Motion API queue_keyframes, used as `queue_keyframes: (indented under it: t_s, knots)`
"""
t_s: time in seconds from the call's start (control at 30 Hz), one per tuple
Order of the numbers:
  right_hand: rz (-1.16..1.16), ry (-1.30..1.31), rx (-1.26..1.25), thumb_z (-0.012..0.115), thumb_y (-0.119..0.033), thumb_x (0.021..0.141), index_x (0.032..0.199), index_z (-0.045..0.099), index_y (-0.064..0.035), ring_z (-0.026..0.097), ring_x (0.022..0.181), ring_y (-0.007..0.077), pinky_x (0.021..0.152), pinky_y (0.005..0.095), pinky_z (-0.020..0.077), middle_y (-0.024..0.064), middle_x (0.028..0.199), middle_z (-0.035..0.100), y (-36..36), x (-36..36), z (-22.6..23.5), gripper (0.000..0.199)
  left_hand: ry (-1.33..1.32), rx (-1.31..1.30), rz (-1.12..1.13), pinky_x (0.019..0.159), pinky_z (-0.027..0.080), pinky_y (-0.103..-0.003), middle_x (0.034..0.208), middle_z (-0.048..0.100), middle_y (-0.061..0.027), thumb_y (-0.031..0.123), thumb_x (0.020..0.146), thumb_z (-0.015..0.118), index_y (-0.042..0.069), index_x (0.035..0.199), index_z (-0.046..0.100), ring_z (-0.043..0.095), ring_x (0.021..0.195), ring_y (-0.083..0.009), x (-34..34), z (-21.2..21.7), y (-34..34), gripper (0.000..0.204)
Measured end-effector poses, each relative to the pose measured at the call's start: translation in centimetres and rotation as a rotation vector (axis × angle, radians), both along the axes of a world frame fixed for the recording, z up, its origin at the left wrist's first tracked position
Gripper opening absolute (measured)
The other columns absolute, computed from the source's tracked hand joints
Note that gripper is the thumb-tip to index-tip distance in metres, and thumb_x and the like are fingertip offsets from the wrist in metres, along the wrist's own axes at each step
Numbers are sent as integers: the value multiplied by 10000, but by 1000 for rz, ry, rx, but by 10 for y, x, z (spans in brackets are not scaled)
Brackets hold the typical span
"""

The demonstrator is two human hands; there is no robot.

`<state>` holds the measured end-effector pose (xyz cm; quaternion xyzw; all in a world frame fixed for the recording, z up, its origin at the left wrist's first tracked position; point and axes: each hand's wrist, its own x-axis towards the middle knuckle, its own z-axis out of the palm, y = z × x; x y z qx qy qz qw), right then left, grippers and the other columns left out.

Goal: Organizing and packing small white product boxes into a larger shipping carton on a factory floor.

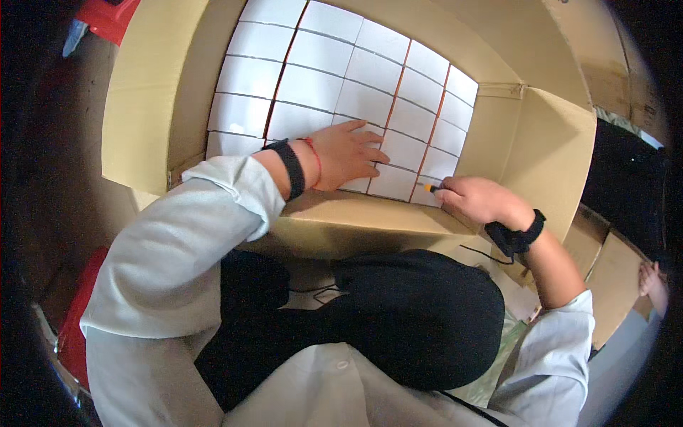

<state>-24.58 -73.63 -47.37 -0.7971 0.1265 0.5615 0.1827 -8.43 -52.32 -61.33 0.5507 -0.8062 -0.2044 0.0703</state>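
A large open cardboard carton (384, 223) stands before me, filled with rows of small white boxes (309, 84). Orange-red lines show in some gaps between the rows. My left hand (346, 155) lies palm down on the white boxes near the carton's near side, fingers spread, holding nothing. At the near right corner, my right hand (485, 201) is closed around a small screwdriver (430, 188) with a black and yellow handle. Its thin tip points left, over or at a gap between two white boxes; whether it touches them I cannot tell.
The carton's flaps fold outward, one on the left (142, 99) and one on the right (551, 160). More cardboard (612, 285) stands at the right, beside another person's hand (651, 279). Red plastic items (110, 18) show at the left. A black cable (491, 257) hangs below my right wrist.
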Motion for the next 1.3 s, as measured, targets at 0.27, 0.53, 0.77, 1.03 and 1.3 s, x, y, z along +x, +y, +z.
queue_keyframes:
  t_s: [0.27, 0.53, 0.77, 1.03, 1.3]
  knots:
    - [-222, -251, 38, 454, -333, 1025, 1108, 595, 11, 611, 949, 437, 839, 480, 474, 264, 988, 645, 1, -25, -47, 381, -52, -62, 121, 1211, 223, -476, 1545, 413, 2, 223, 904, 525, 128, 1449, 471, 352, 1443, -209, -16, -5, -1, 557]
    - [-184, -276, 56, 449, -329, 1029, 1118, 610, 12, 610, 971, 447, 864, 489, 480, 267, 1015, 647, 5, -23, -49, 388, -57, -96, 156, 1200, 247, -476, 1530, 431, 4, 224, 951, 456, 140, 1437, 495, 377, 1423, -193, -17, -5, 1, 495]
    - [-85, -297, -64, 439, -365, 1026, 1055, 632, 13, 615, 982, 450, 869, 503, 489, 252, 1002, 660, 13, -12, -54, 425, -53, -115, 156, 1193, 263, -473, 1523, 438, 5, 212, 951, 461, 135, 1430, 502, 380, 1420, -196, -16, -9, -1, 487]
    - [53, -233, -307, 455, -390, 1015, 992, 656, -12, 647, 902, 433, 806, 503, 512, 214, 930, 678, 12, -23, -26, 428, -4, -62, 161, 1187, 277, -457, 1505, 454, -2, 193, 915, 514, 127, 1413, 516, 382, 1421, -205, -15, -1, 1, 502]
    - [-264, -461, -104, 481, -358, 1020, 1213, 632, -25, 617, 1037, 422, 904, 455, 489, 242, 1114, 655, -9, 1, -29, 413, 44, -69, 256, 1069, 404, -413, 1509, 443, -40, 155, 796, 635, 47, 1414, 499, 458, 1294, -249, -1, 6, -20, 642]
